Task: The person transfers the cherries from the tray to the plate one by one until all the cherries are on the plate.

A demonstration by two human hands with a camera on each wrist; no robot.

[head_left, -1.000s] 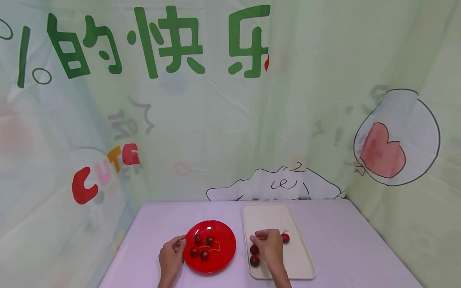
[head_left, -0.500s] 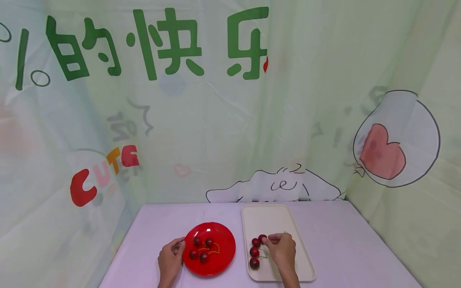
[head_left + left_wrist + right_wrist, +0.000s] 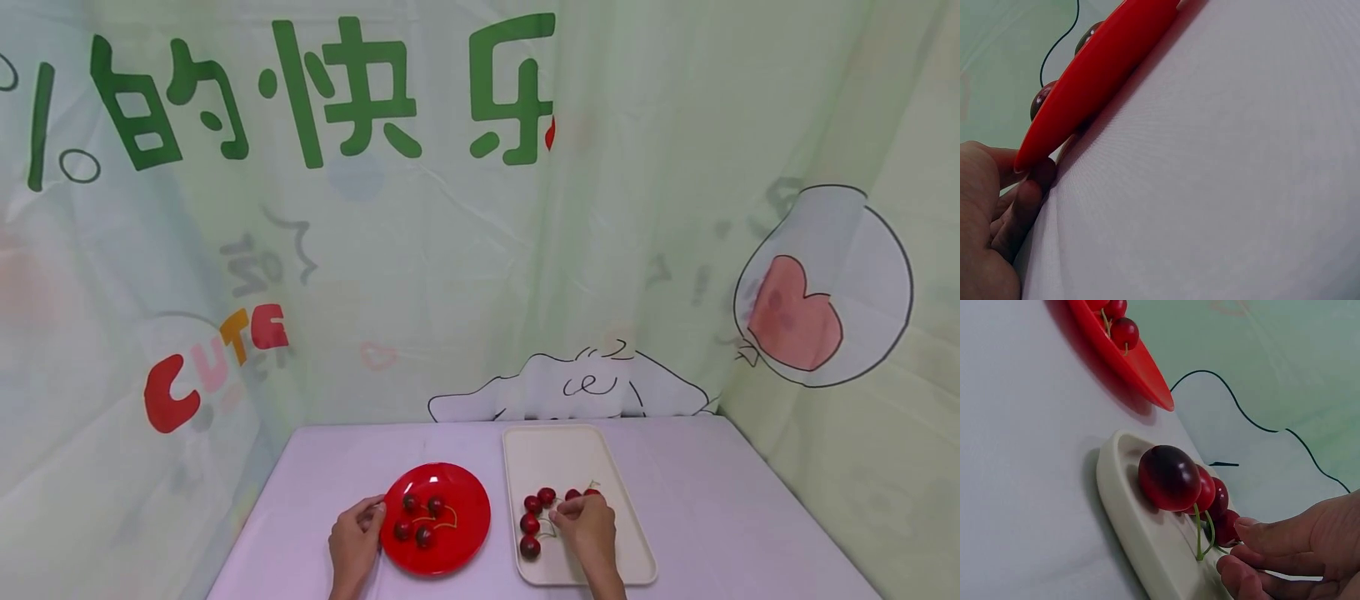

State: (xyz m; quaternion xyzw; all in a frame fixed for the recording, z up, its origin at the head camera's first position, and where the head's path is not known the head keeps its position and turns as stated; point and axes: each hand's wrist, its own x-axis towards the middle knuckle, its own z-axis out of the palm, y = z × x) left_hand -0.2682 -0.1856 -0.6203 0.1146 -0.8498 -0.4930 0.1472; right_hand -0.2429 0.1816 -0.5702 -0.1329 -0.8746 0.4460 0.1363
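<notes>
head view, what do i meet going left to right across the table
Left hand → red plate → the four cherries on the left side of the beige tray → right hand. The cherries just behind the right hand overlap it, so they are left out.
</notes>
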